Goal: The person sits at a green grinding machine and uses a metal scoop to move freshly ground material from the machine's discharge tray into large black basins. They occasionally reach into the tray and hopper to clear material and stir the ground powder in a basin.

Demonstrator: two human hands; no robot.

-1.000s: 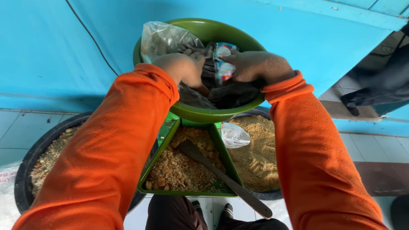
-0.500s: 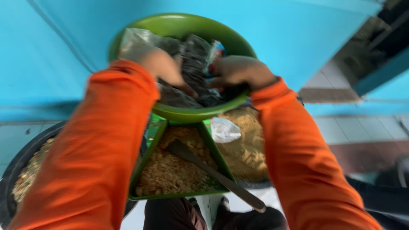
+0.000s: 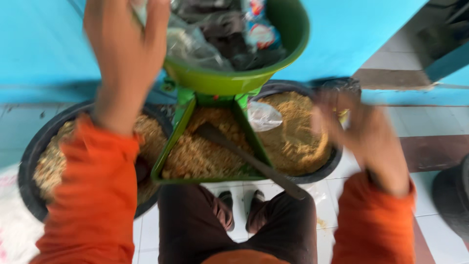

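Observation:
My left hand (image 3: 126, 58) is raised at the upper left, fingers curled over the left rim of a green bowl (image 3: 288, 44) and the clear plastic inside it. The bowl holds crumpled plastic bags and small packets (image 3: 220, 34) and sits above a green trough (image 3: 168, 146) full of brownish crumbly feed (image 3: 205, 154). A dark long-handled scoop (image 3: 254, 164) lies across the feed. My right hand (image 3: 366, 134) is blurred and low at the right, beside the right black tub (image 3: 332, 159), holding nothing. Both sleeves are orange.
A second black tub (image 3: 29, 161) with the same feed stands at the left. A small clear bag (image 3: 264, 116) lies on the right tub's feed. Behind is a blue wall (image 3: 39, 44). Below are tiled floor, my legs and feet (image 3: 239, 215), and a dark object (image 3: 452, 195) at the right edge.
My right hand has let go of the green bowl and dropped down to the right. The view has moved in closer, and my left hand stays at the bowl's rim.

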